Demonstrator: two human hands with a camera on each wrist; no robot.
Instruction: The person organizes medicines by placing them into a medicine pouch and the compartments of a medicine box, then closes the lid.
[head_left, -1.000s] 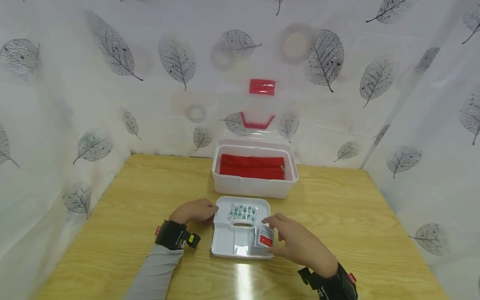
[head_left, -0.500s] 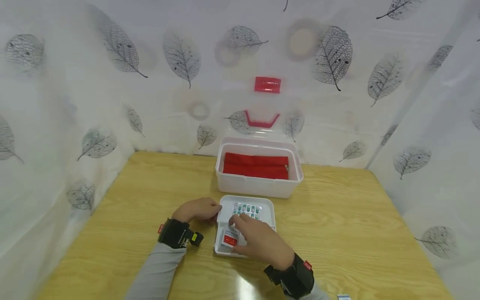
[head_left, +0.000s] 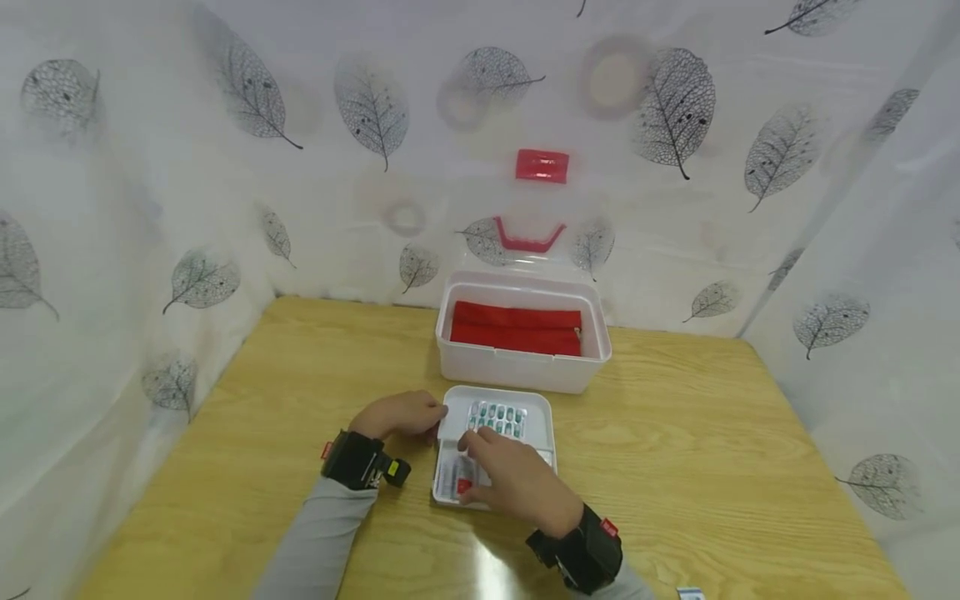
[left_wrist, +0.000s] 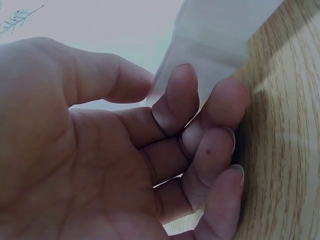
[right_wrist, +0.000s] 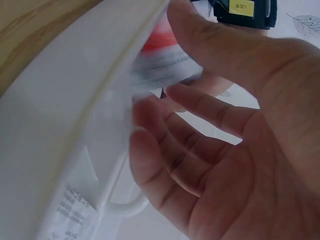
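Note:
A white compartment tray point(head_left: 495, 396) lies on the wooden table, a blister pack of green-and-white capsules point(head_left: 498, 417) in its far section. My left hand point(head_left: 405, 414) pinches the tray's left edge between thumb and index finger; the other fingers curl beside it, as the left wrist view shows. Over the tray's near part, my right hand point(head_left: 517, 479) holds a small red-and-white sachet point(head_left: 456, 479) at the near left compartment. In the right wrist view the sachet point(right_wrist: 167, 60) is blurred between thumb and fingertips. That hand hides much of the near compartments.
Behind the tray stands an open translucent box point(head_left: 517, 372) with a red zippered pouch point(head_left: 517, 327) inside. Its clear lid, with a red handle point(head_left: 529, 242), is raised against the leaf-print curtain. A small blue-and-white packet point(head_left: 690, 593) lies at the bottom frame edge.
My right hand has carried the sachet from the tray's right side to its near left compartment, where the sachet has since turned. My left hand keeps its place at the tray's edge.

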